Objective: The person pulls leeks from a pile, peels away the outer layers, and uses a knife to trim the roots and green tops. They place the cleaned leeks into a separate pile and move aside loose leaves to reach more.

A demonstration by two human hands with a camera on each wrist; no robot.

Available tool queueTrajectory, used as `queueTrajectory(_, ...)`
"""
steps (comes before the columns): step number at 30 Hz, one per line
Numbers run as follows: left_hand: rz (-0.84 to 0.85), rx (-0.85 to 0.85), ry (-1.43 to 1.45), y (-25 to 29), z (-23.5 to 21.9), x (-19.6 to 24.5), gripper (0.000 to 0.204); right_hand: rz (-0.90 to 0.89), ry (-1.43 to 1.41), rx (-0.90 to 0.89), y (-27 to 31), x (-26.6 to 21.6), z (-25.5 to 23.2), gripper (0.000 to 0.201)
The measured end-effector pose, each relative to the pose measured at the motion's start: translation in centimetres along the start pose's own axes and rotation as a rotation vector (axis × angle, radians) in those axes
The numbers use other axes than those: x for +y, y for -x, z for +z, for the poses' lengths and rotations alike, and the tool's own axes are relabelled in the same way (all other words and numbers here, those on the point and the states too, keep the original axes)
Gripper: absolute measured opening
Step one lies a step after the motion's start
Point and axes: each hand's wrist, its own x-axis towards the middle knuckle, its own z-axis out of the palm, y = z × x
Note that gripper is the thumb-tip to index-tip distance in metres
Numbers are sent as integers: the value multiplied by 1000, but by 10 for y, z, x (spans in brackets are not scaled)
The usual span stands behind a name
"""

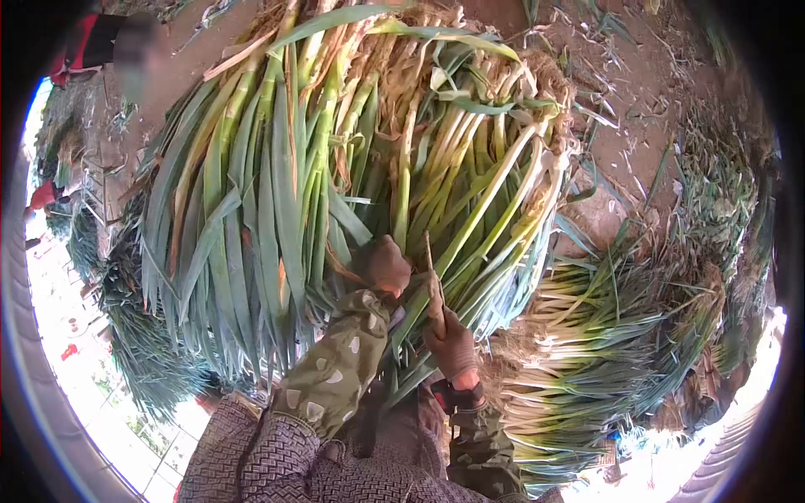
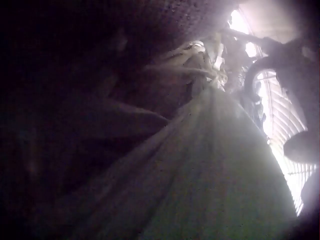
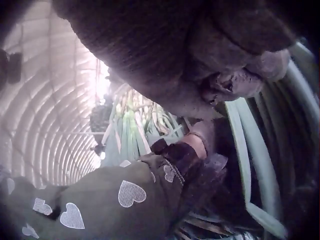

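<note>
In the head view, a large pile of leeks (image 1: 277,180), or similar long green onions, lies in front of the person, with long green leaves and pale stalks. My left hand (image 1: 387,267), in a brownish glove, is low among the leaves at the pile's near edge, its fingers mostly hidden; I cannot tell what they hold. Just to its right, my gloved right hand (image 1: 453,345) grips a narrow tan-brown stick-like thing (image 1: 434,293) that points up toward the stalks. The right wrist view shows the right hand's curled fingers (image 3: 235,82) close above a green leaf (image 3: 242,145).
More leeks (image 1: 579,360) lie in a row at the right, roots toward the person. Another green heap (image 1: 151,344) stands at the left. Leaf scraps litter the brown soil (image 1: 629,151). Part of another person (image 1: 92,42) shows at the upper left. Ribbed sheeting (image 3: 55,115) curves overhead.
</note>
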Motion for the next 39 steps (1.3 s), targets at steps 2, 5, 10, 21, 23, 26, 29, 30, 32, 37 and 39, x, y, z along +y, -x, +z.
queueTrajectory(2,33,0,183,12,-2,-6,49,-10,9,30,4,-3,-11,43)
queueTrajectory(5,202,-84,295,54,-4,-16,61,-21,-3,74,14,-14,-26,42)
queueTrajectory(10,349,-235,547,83,7,-17,66,-79,41,91,44,-23,-42,48)
queueTrajectory(21,415,-163,657,38,13,25,67,-23,193,177,32,21,-29,40)
queueTrajectory(23,394,-189,668,42,3,32,68,34,239,136,33,19,-25,39)
queueTrajectory(26,357,-254,725,44,-6,37,68,27,230,149,31,24,-21,38)
queueTrajectory(29,420,-202,722,43,-5,39,65,13,236,128,18,23,-21,38)
queueTrajectory(30,455,-162,707,41,-2,38,63,19,235,118,12,21,-21,38)
queueTrajectory(32,469,-139,695,40,2,34,59,26,273,174,-5,18,-20,33)
queueTrajectory(37,455,-144,715,41,-1,36,54,3,327,239,-49,14,-27,23)
queueTrajectory(39,456,-141,651,40,-2,36,54,-58,328,257,-67,10,-31,26)
